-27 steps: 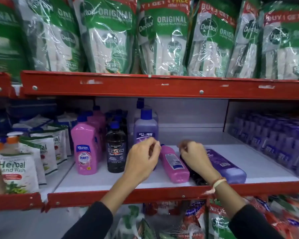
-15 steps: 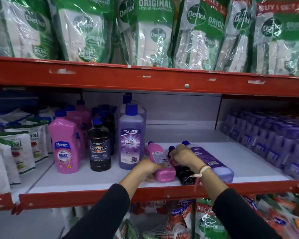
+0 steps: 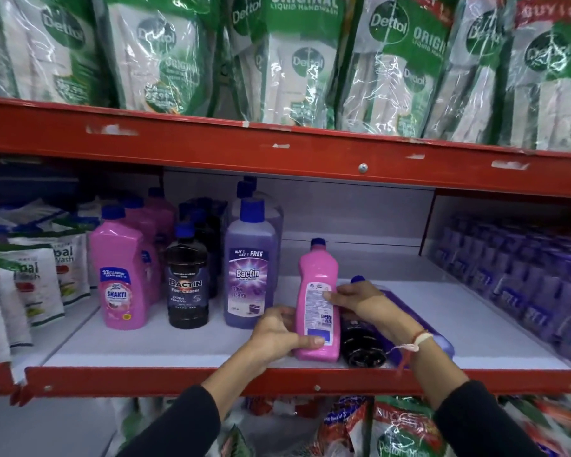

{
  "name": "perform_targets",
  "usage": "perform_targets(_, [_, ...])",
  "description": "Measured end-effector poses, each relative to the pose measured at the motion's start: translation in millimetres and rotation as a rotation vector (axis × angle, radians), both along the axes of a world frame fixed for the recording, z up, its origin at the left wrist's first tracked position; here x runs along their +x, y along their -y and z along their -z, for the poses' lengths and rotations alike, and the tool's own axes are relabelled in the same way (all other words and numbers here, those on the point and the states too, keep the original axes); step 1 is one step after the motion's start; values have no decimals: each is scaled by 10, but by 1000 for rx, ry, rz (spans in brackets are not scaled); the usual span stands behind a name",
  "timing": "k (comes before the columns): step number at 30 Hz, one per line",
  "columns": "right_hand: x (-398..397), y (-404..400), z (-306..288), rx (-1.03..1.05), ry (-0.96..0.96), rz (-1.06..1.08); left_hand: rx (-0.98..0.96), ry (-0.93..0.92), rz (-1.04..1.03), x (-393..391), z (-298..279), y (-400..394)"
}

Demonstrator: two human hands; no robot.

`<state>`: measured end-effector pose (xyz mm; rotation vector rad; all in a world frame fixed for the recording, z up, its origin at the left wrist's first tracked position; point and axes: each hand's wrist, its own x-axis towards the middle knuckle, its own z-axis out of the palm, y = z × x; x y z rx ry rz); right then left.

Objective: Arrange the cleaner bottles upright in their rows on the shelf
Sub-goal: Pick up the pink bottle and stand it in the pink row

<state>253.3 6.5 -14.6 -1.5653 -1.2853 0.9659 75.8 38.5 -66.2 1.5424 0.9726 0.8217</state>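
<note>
White shelf board (image 3: 178,344) in a red steel rack, store aisle. Above, I log Dettol Original liquid handwash pouches (image 3: 297,61). Standing rows at left: pink Shakti bottle (image 3: 121,275), black Bactin Floor Cleaner bottle (image 3: 187,278), purple Bactin bottle (image 3: 249,265) marked "Buy 1 Get 1 Free". My left hand (image 3: 277,338) and right hand (image 3: 363,300) both clasp a small pink cleaner bottle (image 3: 318,291), upright near the front edge, back label facing me. Just right, a dark bottle (image 3: 363,347) and a purple bottle (image 3: 442,344) lie flat.
</note>
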Motion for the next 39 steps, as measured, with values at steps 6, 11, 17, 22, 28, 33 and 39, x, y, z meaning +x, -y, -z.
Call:
perform_targets(6, [-318, 243, -130, 144, -98, 41, 215, -58, -23, -359, -30, 1])
perform_targets(11, [-920, 343, -216, 248, -96, -3, 314, -32, 3, -996, -178, 39])
perform_targets(17, [-1927, 231, -109, 379, -54, -55, 369, -37, -128, -2019, -132, 14])
perform_targets(22, [-2676, 14, -71, 453, 0, -109, 437, -85, -258, -2693, -172, -62])
perform_targets(28, [-3183, -166, 1, 443, 5, -114, 487, -225, -290, -3078, -107, -174])
perform_targets(33, [-3246, -207, 125, 437, 83, -83, 485, -260, -328, -3112, -31, -155])
perform_targets(39, [-3226, -127, 265, 454, 181, 99, 461, -211, -346, -3176, 30, -127])
